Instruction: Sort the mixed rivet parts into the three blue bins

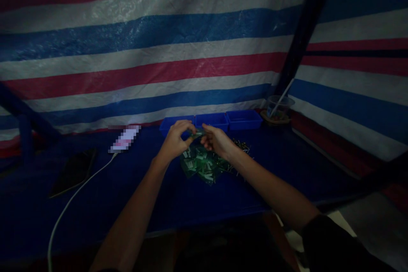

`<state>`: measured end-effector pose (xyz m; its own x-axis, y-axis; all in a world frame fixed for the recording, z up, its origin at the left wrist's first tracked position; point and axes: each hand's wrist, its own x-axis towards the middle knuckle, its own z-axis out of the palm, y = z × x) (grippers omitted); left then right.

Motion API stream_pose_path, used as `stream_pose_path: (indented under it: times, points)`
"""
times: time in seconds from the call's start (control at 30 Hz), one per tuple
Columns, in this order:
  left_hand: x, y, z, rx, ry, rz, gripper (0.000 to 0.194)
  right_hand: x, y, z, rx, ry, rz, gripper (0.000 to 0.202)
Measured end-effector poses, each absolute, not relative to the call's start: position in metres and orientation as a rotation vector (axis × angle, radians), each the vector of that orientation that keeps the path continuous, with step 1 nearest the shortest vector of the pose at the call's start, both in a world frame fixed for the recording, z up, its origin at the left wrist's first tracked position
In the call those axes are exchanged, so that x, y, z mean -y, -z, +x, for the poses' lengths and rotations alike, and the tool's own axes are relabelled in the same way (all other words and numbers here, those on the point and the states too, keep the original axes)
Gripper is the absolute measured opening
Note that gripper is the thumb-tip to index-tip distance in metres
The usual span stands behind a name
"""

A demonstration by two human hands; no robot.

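Both hands meet above a pile of small greenish clear bags [204,163] with pale pieces inside, on the blue table. My left hand [179,138] pinches a small greenish bag [197,133] between thumb and fingers. On the bag's right side is my right hand [216,139], its fingers curled at the edge; whether they grip it is too dark to tell. Small metallic pieces [242,146] lie loose beside the pile, partly behind my right hand and forearm. Behind the hands stand three shallow blue trays [244,120], the left one partly covered by my left hand.
A lit phone [125,139] with a white cable [75,191] lies on the left of the table [178,208], near a dark phone or tablet [73,170]. A clear cup [279,105] with a straw stands back right. Striped sheeting [143,68] rises behind.
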<state>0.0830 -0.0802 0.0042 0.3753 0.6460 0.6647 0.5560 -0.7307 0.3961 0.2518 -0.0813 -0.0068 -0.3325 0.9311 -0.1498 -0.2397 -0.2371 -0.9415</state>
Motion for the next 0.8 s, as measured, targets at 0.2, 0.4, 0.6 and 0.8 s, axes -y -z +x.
stream_pose_path:
  times: [0.2, 0.4, 0.6, 0.8]
  points:
    - [0.093, -0.014, 0.089, -1.260, -1.222, 2.679, 0.018, 0.072, 0.001, 0.254, 1.159, -0.875, -0.976, 0.007]
    - [0.079, 0.002, 0.071, -1.494, -0.686, 2.571, 0.027, 0.049, -0.047, 0.248, 1.445, 0.057, -0.891, 0.015]
    - [0.055, 0.038, 0.048, -1.589, -0.252, 2.442, 0.031, 0.048, -0.028, 0.229, 2.173, 0.140, -1.073, 0.022]
    - [0.060, 0.016, 0.056, -1.666, -0.664, 2.309, 0.010, 0.060, 0.030, 0.246, 2.026, -0.358, -1.206, 0.018]
